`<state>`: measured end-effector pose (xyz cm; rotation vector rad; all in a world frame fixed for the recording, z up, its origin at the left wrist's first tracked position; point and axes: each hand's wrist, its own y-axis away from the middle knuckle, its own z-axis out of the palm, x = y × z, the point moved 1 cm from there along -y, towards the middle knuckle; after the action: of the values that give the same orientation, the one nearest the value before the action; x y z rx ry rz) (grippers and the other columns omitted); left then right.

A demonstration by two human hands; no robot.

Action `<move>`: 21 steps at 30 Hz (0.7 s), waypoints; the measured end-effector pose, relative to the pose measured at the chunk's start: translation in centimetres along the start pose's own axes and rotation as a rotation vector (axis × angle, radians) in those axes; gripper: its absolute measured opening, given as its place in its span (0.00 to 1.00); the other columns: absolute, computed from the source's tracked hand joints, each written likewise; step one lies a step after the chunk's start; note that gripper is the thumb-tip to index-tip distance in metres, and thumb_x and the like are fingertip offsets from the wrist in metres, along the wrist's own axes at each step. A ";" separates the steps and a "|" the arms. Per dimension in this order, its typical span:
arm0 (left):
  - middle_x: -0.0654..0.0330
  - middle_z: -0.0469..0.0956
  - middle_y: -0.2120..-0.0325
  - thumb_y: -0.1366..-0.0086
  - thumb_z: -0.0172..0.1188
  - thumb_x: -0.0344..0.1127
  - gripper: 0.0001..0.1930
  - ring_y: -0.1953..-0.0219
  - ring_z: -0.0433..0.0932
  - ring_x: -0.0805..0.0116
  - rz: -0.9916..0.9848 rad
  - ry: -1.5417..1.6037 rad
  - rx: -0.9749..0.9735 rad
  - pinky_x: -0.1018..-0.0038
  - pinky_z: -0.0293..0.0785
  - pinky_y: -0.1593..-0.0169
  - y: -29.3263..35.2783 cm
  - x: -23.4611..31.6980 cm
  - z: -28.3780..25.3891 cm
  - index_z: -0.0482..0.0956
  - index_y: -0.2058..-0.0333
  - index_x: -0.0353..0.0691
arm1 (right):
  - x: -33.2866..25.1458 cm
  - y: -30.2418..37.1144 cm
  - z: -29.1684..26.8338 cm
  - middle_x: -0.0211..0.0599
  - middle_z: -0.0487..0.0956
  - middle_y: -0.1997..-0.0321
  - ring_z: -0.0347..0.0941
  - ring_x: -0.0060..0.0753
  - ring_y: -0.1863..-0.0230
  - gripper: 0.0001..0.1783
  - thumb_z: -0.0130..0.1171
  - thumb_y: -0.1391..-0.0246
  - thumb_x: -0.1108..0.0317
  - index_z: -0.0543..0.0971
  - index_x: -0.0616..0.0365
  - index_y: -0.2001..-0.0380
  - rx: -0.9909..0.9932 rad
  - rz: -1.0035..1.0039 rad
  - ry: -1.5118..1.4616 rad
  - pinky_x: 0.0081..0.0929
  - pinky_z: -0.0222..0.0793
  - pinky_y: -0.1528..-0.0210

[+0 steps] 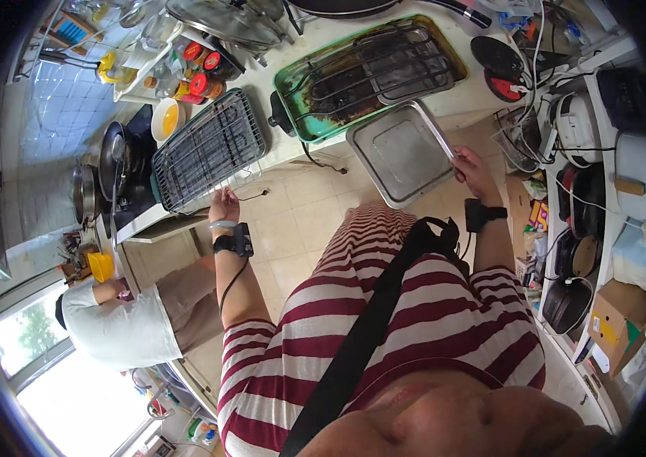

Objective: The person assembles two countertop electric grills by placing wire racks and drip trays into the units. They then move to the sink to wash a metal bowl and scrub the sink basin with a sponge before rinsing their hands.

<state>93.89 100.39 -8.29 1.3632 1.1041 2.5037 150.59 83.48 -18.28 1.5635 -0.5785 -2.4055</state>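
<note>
— Steel tray: where is it?
— Gripped at its edge by the right hand, off the tabletop. Left hand clasps the wire grill rack; beyond, the greasy green pan looks unwashed.

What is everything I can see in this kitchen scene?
Rectangular silver metal tray: one, held out over the tiled floor at its right edge.
Dark wire grill rack: one, black, on the white counter's edge.
Green rectangular grill pan with a wire rack: one, stained, on the counter.
Red-lidded jars: several, behind the grill rack.
Bowl with yellow inside: one, beside the stove.
Dark pots: a few, on the stove at left.
Another person in a white top: one, bent over, lower left.
Left hand: fingers on the grill rack's near edge.
Right hand: grips the silver tray.
</note>
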 end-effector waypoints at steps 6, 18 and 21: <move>0.53 0.70 0.70 0.41 0.52 0.35 0.14 0.66 0.71 0.60 0.009 0.073 0.105 0.71 0.74 0.57 1.3 -1.0 0.9 0.63 0.62 0.31 | 0.0 -3.4 3.3 0.22 0.63 0.78 0.56 0.13 0.84 0.11 0.49 0.47 0.69 0.68 0.56 0.59 -0.017 -0.048 -0.039 0.12 0.51 0.82; 0.53 0.70 0.57 0.39 0.46 0.29 0.13 0.72 0.70 0.72 0.130 0.163 -0.129 0.78 0.71 0.70 -0.4 -1.9 -1.8 0.62 0.54 0.42 | -0.6 -10.2 10.6 0.29 0.69 0.72 0.69 0.22 0.77 0.19 0.50 0.47 0.70 0.64 0.61 0.52 0.154 -0.090 -0.191 0.20 0.68 0.74; 0.53 0.66 0.52 0.39 0.44 0.27 0.19 0.73 0.70 0.72 0.207 0.154 -0.151 0.79 0.71 0.71 1.8 -1.9 2.4 0.57 0.49 0.51 | -0.6 -10.7 10.3 0.29 0.69 0.71 0.70 0.24 0.74 0.19 0.50 0.47 0.72 0.63 0.60 0.51 0.097 -0.141 -0.260 0.21 0.70 0.69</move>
<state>97.32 99.60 -7.68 1.3254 0.8120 2.8145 141.81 95.43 -18.75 1.3786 -0.6621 -2.7500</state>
